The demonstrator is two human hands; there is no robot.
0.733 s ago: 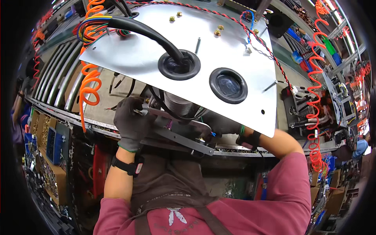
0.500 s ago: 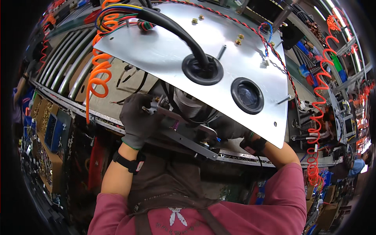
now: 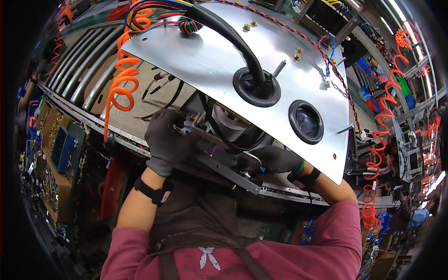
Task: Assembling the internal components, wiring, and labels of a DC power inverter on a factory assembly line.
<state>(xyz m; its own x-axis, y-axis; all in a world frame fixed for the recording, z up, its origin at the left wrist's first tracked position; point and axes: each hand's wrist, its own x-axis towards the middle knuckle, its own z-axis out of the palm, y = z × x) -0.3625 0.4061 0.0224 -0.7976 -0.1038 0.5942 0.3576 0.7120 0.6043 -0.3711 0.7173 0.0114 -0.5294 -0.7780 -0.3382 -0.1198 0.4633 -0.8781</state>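
Note:
A shiny metal panel (image 3: pixel 205 70) with black rubber grommets (image 3: pixel 305 122) lies tilted over a coil-like ribbed part (image 3: pixel 226 122). Below its near edge sits a dark metal bracket (image 3: pixel 228 173) with a long flat bar. My left hand (image 3: pixel 168 137), in a dark grey glove, is closed at the bracket's left end, fingers curled round a small metal piece I cannot make out. My right hand (image 3: pixel 280 159), gloved too, reaches in under the panel's near edge toward the bracket's right end. Its fingertips are lost in shadow among dark parts. A thick black cable (image 3: pixel 228 39) passes through one grommet.
An orange coiled hose (image 3: pixel 123 86) hangs left of the panel, another orange hose (image 3: pixel 375 163) to the right. Metal rollers (image 3: pixel 77 65) run at the far left. Boxes of small hardware (image 3: pixel 51 186) stand at the left. Loose cable ends (image 3: pixel 161 86) lie behind my left hand.
The panel and bracket sit slightly further right in view. My right hand, mostly hidden in shadow before, now shows more plainly beside the bracket. My left hand stays at the bracket's left end.

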